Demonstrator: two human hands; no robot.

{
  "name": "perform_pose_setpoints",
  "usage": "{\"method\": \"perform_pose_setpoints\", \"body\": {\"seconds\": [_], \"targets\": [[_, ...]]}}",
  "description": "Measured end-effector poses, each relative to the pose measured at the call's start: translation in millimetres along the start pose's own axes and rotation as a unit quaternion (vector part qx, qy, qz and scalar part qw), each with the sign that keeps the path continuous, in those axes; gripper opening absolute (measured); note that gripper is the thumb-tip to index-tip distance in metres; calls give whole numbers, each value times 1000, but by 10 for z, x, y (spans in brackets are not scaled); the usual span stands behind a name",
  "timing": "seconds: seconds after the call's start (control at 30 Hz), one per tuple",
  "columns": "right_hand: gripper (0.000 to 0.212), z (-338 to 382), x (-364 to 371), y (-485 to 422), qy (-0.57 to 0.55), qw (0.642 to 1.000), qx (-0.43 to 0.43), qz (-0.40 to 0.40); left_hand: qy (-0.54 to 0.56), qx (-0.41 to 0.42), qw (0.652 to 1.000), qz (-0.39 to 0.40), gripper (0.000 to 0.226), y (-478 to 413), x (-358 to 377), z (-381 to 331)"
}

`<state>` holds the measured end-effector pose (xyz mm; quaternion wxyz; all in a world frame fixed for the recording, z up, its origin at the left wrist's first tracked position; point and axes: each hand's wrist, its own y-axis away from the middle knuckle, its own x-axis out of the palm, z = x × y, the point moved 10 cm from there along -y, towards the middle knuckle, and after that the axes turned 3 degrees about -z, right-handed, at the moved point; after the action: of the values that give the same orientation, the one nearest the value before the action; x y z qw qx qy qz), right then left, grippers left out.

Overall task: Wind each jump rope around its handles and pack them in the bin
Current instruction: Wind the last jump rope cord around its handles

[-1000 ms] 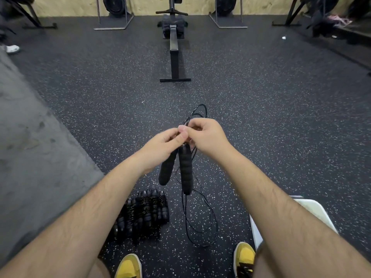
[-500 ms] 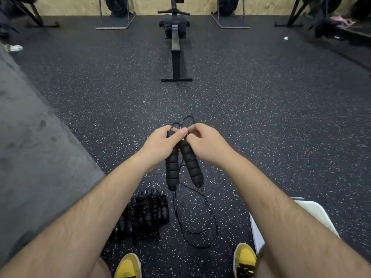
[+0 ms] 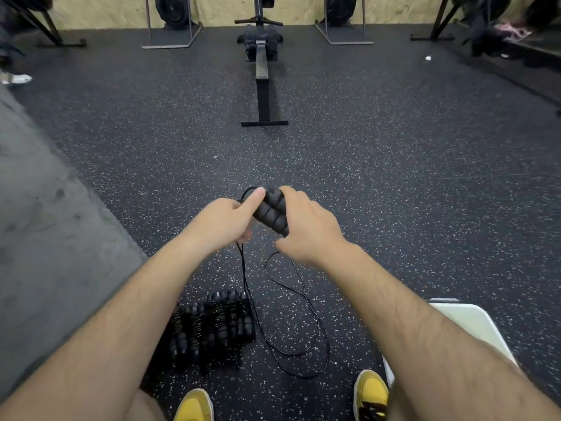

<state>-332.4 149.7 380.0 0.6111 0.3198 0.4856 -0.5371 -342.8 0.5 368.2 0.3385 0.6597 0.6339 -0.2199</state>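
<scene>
Speckled rubber floor (image 3: pixel 394 177), rowing machine (image 3: pixel 261 71) ahead (gym). Both hands' fingers (image 3: pixel 253 199) pinching paired rope handles (image 3: pixel 271 212); cord (image 3: pixel 303 299) loops down to floor.

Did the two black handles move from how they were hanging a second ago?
Yes. The handles swung up from hanging toward the shoes to lying side by side between both hands, pointing toward the rowing machine.

The light was even and moderately dim, falling from overhead and casting only soft, faint shadows on the black speckled rubber floor (image 3: pixel 394 177). No glare showed. The wide lens bowed the pale plywood wall (image 3: pixel 227 7) and stretched the forearms at the lower corners. The right hand (image 3: pixel 306 226) was slightly motion-blurred; far-edge gym equipment looked soft.
</scene>
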Motion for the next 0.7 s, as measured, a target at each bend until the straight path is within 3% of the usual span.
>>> {"method": "perform_pose_setpoints", "body": {"seconds": [0.03,0.1,0.17,0.27,0.37,0.5,0.53,0.63,0.7], "targets": [[74,-12,-29,-16,17,1000,-9,-3,-97,29,993,-66,65,22,-182,-18],[70,-8,-42,-31,40,999,-30,1,-152,160,965,-141,46,131,-355,-200],[73,38,-25,-29,57,997,-57,10,-165,284,941,-84,69,233,-201,-347],[62,211,-8,10,69,991,-116,12,-251,347,903,-43,102,274,102,-420],[57,323,23,27,75,986,-148,7,-308,346,883,-80,89,235,188,-460],[94,121,-120,-40,117,989,-86,-40,-263,284,915,-114,55,123,-51,-408],[93,51,-148,-56,123,989,-67,-43,-253,269,922,-117,53,99,-100,-372],[60,-54,-122,-63,19,999,-37,-20,-259,246,927,-114,47,67,-127,-291],[50,-35,-68,-57,-40,998,-40,-13,-286,247,918,-118,45,67,-96,-278]]}}
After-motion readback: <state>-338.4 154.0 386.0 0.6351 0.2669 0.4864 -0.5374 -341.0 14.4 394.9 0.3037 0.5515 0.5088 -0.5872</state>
